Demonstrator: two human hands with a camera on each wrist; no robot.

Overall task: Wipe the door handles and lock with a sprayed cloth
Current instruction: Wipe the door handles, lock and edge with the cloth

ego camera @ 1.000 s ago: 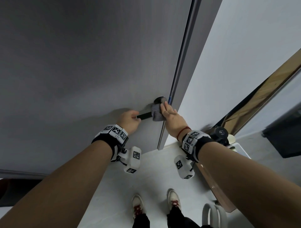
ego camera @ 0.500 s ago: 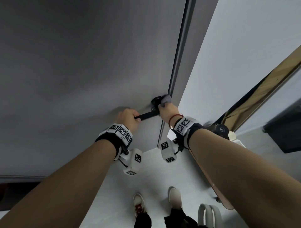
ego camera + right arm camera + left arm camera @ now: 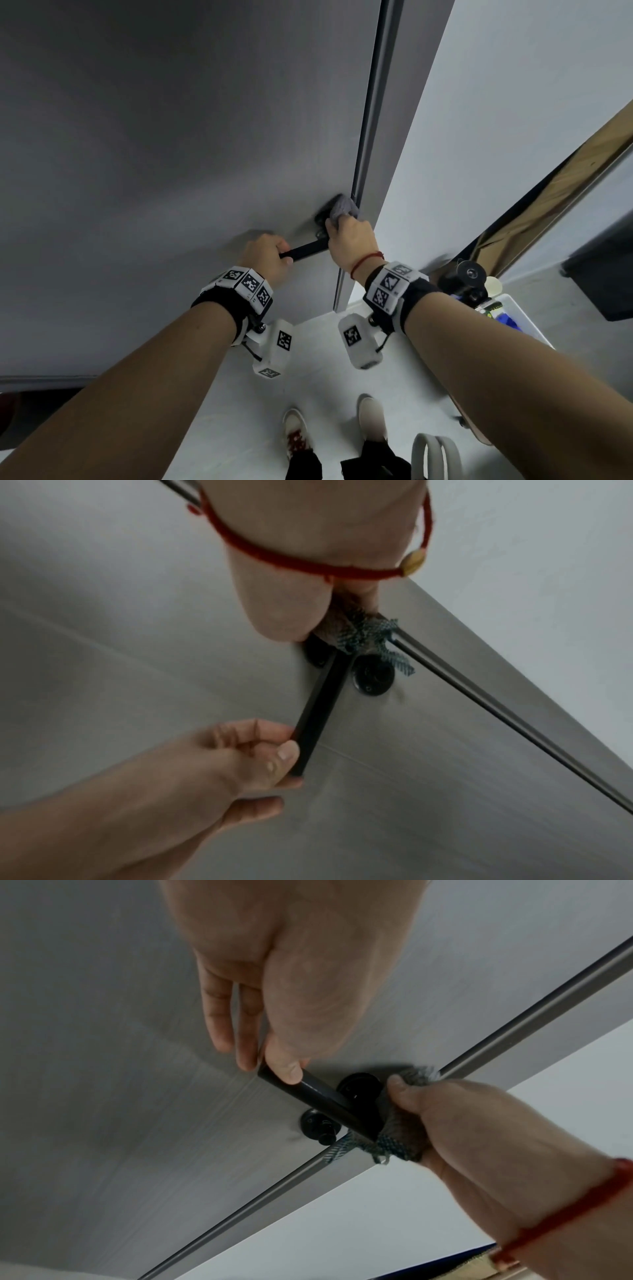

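Observation:
A black lever handle [image 3: 305, 251] sticks out from the grey door [image 3: 171, 154]. My left hand [image 3: 279, 257] grips the handle's free end, thumb on the bar [image 3: 318, 1096]. My right hand [image 3: 337, 226] holds a bunched grey cloth [image 3: 344, 207] against the handle's base by the door edge. In the left wrist view the cloth [image 3: 399, 1139] wraps the inner end of the bar, beside a round black plate [image 3: 358, 1087] and a small lock knob [image 3: 316, 1125]. The right wrist view shows the cloth [image 3: 368, 637] above a round black plate [image 3: 373, 680], and the left hand [image 3: 291, 750] on the handle [image 3: 316, 710].
The door's metal edge strip [image 3: 366, 154] runs next to a white wall [image 3: 479, 137]. A board with a black wheel [image 3: 469, 274] leans at the right, beside a white bin [image 3: 524, 322]. My shoes [image 3: 298, 435] stand on the pale floor below.
My right hand has slid the cloth from the handle's bar up to its base near the door edge. The left hand has kept its grip on the handle's end.

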